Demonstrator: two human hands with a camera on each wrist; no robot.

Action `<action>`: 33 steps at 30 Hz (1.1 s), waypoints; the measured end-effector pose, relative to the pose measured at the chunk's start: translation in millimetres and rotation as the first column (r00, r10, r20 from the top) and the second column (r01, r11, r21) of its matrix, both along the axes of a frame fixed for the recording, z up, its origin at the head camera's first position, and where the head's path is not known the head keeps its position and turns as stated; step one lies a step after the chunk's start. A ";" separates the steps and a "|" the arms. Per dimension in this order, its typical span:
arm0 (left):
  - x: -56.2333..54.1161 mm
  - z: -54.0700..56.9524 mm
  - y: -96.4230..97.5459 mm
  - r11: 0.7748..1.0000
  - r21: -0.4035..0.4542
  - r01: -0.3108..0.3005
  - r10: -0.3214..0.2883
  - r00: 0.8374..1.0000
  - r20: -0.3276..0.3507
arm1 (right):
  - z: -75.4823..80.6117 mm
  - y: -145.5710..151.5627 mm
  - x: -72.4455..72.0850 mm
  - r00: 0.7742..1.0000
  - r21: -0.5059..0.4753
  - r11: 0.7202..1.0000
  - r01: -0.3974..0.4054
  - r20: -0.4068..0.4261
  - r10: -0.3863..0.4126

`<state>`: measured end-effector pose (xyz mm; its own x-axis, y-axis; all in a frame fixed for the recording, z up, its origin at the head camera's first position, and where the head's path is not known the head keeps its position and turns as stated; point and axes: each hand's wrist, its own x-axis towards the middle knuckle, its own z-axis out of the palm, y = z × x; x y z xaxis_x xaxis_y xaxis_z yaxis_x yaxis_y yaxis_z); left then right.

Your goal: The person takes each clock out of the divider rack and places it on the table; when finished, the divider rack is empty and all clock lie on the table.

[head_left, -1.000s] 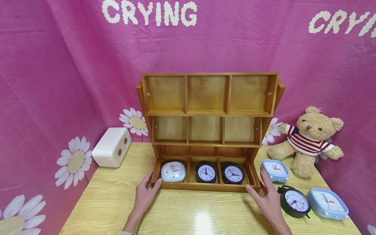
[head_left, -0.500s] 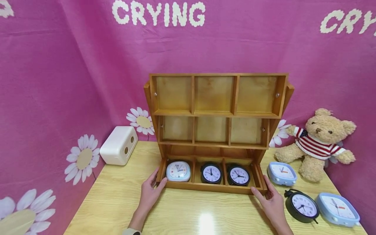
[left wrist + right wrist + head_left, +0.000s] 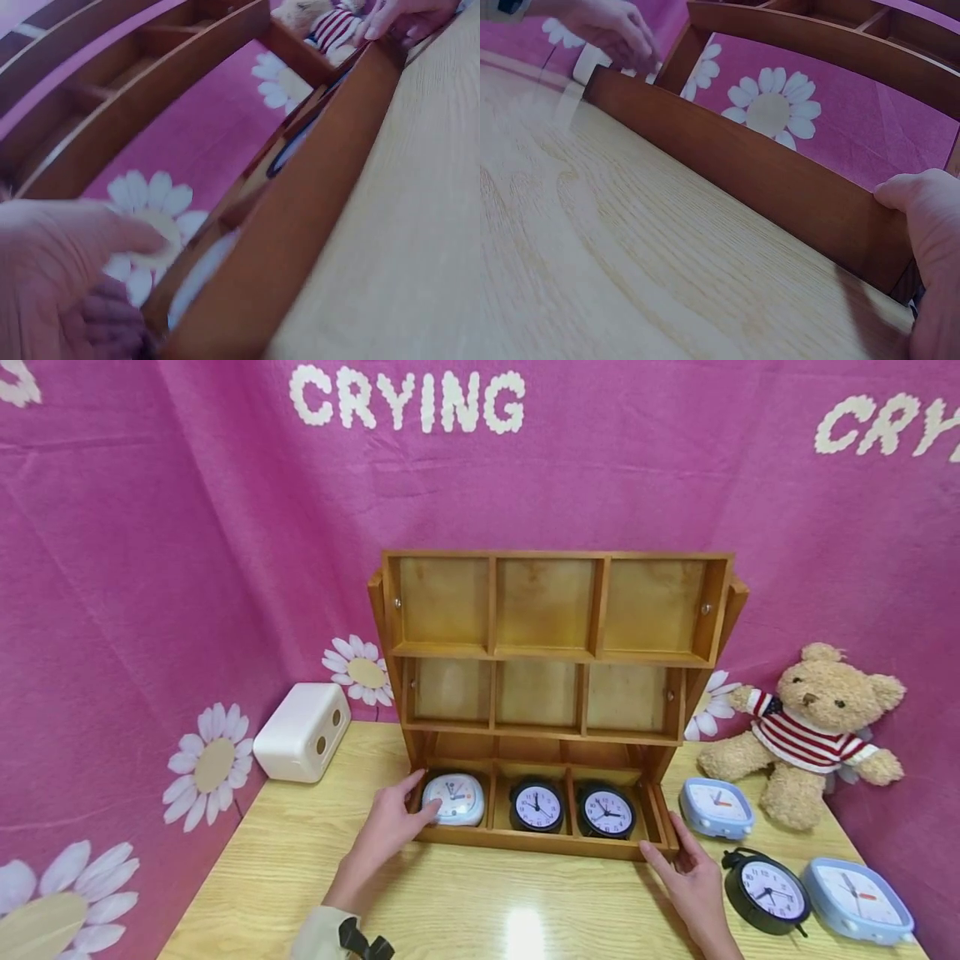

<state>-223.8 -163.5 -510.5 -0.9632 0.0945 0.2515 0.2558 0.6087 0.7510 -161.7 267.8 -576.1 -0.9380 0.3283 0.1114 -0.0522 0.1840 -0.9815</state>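
Observation:
A tiered wooden display shelf (image 3: 532, 843) stands on the table. In its bottom tray lie a white-and-pale-blue alarm clock (image 3: 457, 810) at left, a round black alarm clock (image 3: 537, 810) in the middle and another black alarm clock (image 3: 607, 814) at right. My left hand (image 3: 393, 814) is over the tray's left end, thumb overlapping the pale clock's left edge and fingers spread apart. My right hand (image 3: 693, 877) holds the tray's front right corner, its thumb (image 3: 900, 191) on the front board's top edge and its fingers along the side, partly hidden.
To the right on the table lie a small blue alarm clock (image 3: 717, 810), a black twin-bell-style clock (image 3: 767, 893) and a larger blue clock (image 3: 858, 902). A teddy bear (image 3: 817, 735) sits behind them. A white box (image 3: 300, 735) stands at the back left.
My left hand has left the tray's front left corner and moved up and inward to the pale clock. The right hand stays at its corner. The head view has shifted slightly.

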 end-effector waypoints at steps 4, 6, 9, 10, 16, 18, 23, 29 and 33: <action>-6.5 13.6 16.5 0.973 -0.229 0.041 -0.026 0.997 0.071 | -0.5 0.4 1.4 1.000 0.030 0.999 0.016 0.008 -0.016; -10.0 16.9 25.0 0.951 -0.303 0.057 -0.030 0.995 0.093 | -0.4 0.4 2.4 1.000 0.042 0.999 0.022 0.014 -0.022; -15.7 20.0 37.3 0.916 -0.395 0.069 -0.016 0.991 0.136 | -0.6 0.6 3.3 0.999 0.048 0.998 0.026 0.018 -0.027; -17.5 20.8 41.1 0.905 -0.421 0.069 -0.006 0.989 0.150 | -0.8 0.8 3.4 1.000 0.047 0.999 0.024 0.015 -0.025; -27.2 16.1 52.5 0.872 -0.485 0.059 0.034 0.983 0.182 | -1.9 -0.6 2.7 1.000 0.041 0.999 0.010 -0.013 -0.010; -29.5 14.5 52.1 0.880 -0.469 0.071 0.024 0.981 0.195 | -2.0 -1.2 2.8 1.000 0.046 0.999 0.009 -0.020 -0.008; -35.7 16.1 48.1 0.917 -0.380 0.122 -0.040 0.976 0.216 | -0.4 -1.6 1.5 0.999 0.056 0.998 0.013 -0.039 -0.011; -31.2 16.2 52.7 0.925 -0.370 0.082 0.004 0.974 0.225 | -0.8 -0.8 0.2 0.999 0.066 0.998 0.014 -0.029 -0.013; -26.8 12.1 60.0 0.905 -0.425 0.014 0.075 0.979 0.192 | -2.3 -0.3 0.8 1.000 0.074 0.997 0.012 -0.018 -0.011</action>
